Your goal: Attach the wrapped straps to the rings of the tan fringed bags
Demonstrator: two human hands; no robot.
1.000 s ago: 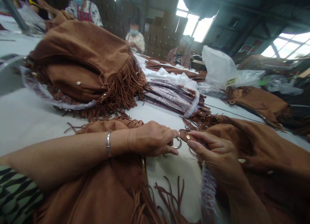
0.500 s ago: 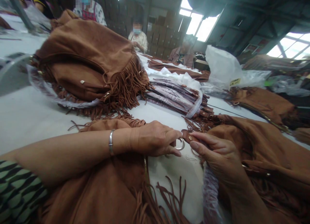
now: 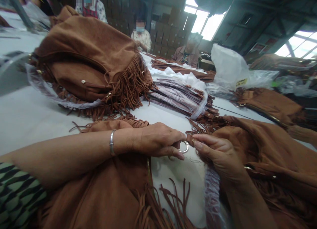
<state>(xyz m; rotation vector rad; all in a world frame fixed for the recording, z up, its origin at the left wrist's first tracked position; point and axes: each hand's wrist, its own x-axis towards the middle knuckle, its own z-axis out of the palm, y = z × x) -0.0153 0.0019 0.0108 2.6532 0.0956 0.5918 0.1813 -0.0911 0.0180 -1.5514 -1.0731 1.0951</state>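
My left hand [image 3: 158, 139] is closed around one side of a silver metal ring [image 3: 187, 147], its thumb and fingers at the ring's edge. Opposite it, my right hand [image 3: 221, 153] pinches the brown strap end [image 3: 190, 139], which has a small metal stud and meets the ring. Below my left forearm lies a brown fringed bag [image 3: 106, 192] with a zipper along its edge. A strap wrapped in clear plastic [image 3: 212, 192] hangs under my right hand. Another brown bag [image 3: 262, 136] lies just beyond my right wrist.
A large brown fringed bag [image 3: 86, 47] stands at the left on the white table [image 3: 29, 113]. Plastic-wrapped straps [image 3: 173, 95] lie beyond my hands, near a white plastic bag [image 3: 229, 65]. Several people stand across the table. What looks like another person's hand [image 3: 303, 135] shows at the right edge.
The strap end has turned slightly in my right fingers, and more of the ring shows. A hand-like shape has come in at the right edge. My grips stay about the same.
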